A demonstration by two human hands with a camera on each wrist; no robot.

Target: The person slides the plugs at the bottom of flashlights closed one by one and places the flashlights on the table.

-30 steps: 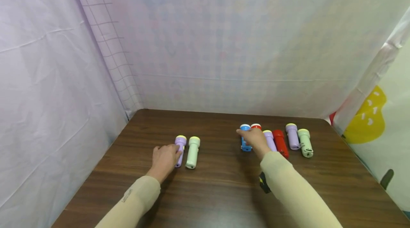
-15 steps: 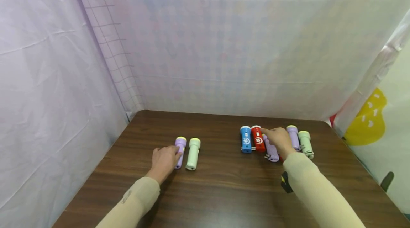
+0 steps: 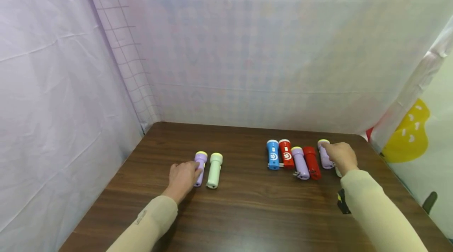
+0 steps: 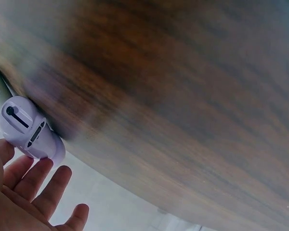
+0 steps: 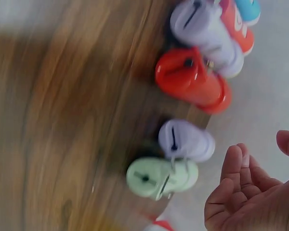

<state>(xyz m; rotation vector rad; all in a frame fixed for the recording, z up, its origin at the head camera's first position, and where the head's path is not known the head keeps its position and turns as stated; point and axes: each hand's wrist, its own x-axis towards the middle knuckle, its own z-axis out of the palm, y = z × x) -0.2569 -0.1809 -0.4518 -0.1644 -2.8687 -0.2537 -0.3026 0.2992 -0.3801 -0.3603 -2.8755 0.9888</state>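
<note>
My left hand [image 3: 182, 177] rests beside a purple flashlight [image 3: 199, 169] on the left of the table. Its thumb and fingertips touch the flashlight in the left wrist view, with the fingers fairly straight. A pale green flashlight [image 3: 214, 171] lies just right of it. At the far right, my right hand [image 3: 341, 157] is over a second purple flashlight [image 3: 325, 158] and another green flashlight [image 5: 151, 178], mostly hidden by the hand in the head view. In the right wrist view the fingers are loosely bent, apart from both flashlights, holding nothing.
Left of the right hand lie a blue flashlight [image 3: 273, 155], a red flashlight with a white rim [image 3: 286, 153], a purple flashlight [image 3: 301, 164] and an all-red flashlight [image 3: 312, 163]. Pale curtains [image 3: 240, 47] hang behind and beside the brown table [image 3: 233, 220].
My right hand has moved rightward along the row, from over the blue and red flashlights to the purple and green ones at its end. The left hand has stayed in place.
</note>
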